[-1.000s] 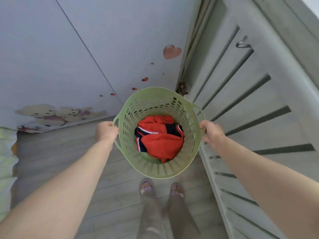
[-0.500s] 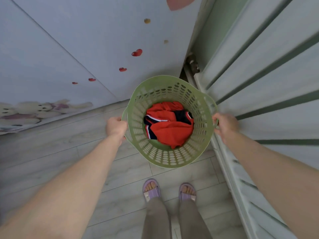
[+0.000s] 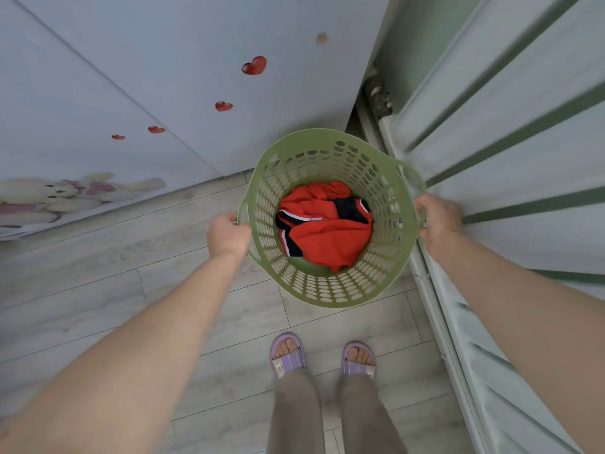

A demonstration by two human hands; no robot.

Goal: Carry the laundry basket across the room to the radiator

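Note:
A round green laundry basket [image 3: 327, 290] with perforated walls hangs above the floor in front of me. Red and dark clothing [image 3: 330, 234] lies crumpled in its bottom. My left hand [image 3: 227, 235] grips the handle on the basket's left rim. My right hand [image 3: 437, 219] grips the handle on its right rim. The white slatted radiator cover [image 3: 510, 178] runs along the right, almost touching the basket's right side and my right hand.
A pale wardrobe panel [image 3: 147, 77] with red heart stickers and a bunny picture stands ahead and to the left. Grey wood-look flooring [image 3: 98, 263] lies below. My feet in purple slippers [image 3: 288, 355] stand just behind the basket. A pipe fitting [image 3: 376, 93] sits in the corner.
The basket has come lower and closer to the floor beside the radiator cover. The view has tilted further down, and both hands keep their hold on the handles.

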